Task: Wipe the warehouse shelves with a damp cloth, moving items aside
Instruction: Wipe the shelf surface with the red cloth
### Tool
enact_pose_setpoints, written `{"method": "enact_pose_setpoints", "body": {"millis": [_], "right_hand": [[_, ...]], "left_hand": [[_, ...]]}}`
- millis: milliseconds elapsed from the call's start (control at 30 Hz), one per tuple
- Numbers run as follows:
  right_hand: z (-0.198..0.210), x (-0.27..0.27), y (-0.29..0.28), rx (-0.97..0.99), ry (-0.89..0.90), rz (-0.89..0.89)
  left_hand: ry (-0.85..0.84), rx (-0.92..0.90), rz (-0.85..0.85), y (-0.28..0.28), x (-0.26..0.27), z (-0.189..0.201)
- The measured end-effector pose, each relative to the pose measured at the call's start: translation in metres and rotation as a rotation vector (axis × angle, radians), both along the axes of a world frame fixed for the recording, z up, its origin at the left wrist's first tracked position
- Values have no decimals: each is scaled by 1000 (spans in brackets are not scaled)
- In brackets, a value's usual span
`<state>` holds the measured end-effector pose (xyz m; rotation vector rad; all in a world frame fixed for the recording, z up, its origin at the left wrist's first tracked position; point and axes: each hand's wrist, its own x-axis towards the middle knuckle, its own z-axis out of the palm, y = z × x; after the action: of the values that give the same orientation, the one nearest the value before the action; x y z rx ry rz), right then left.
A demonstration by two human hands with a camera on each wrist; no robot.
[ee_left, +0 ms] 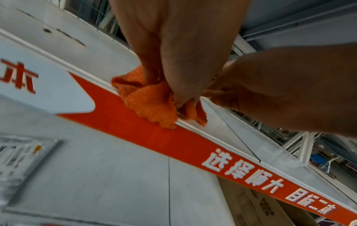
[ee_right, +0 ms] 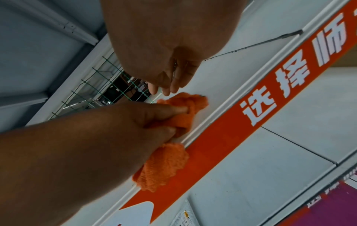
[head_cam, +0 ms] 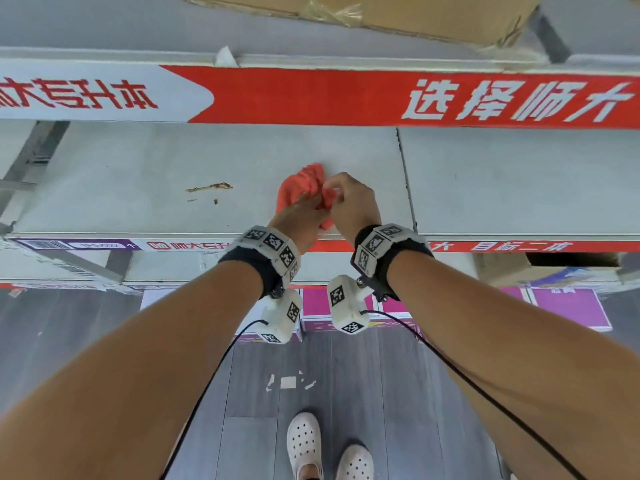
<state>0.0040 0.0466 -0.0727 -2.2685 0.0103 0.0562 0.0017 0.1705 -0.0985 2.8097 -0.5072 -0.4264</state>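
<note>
Both hands, left hand [head_cam: 304,216] and right hand [head_cam: 349,202], pinch the bunched orange cloth [head_cam: 301,188] over the grey shelf [head_cam: 138,168]; brown debris [head_cam: 209,188] lies left, a cardboard box [head_cam: 415,15] above.

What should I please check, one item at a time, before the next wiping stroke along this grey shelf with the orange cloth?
1. Crumpled orange terry cloth in hand: ok. The left hand grips it and the right hand pinches it.
2. Cloth spread flat for wiping: not ok, it is bunched up.
3. Cloth damp: cannot tell.
4. Grey metal shelf free of litter: not ok. A brown strip of debris lies to the left of the cloth.
5. Items moved off the wiping path: ok. The brown cardboard box sits on the level above.
</note>
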Motion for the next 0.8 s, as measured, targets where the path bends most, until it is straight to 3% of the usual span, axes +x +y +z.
{"method": "enact_pose_setpoints", "body": {"millis": [133,433,800], "right_hand": [[4,-8,2,35,17,-11],[12,-11,50,59,-4,36],[-7,-22,187,153,10,56]], "left_hand": [[-24,-37,-124,8,-3,-6],[3,-1,71,94,-27,6],[-20,-90,359,255,-38,6]]}}
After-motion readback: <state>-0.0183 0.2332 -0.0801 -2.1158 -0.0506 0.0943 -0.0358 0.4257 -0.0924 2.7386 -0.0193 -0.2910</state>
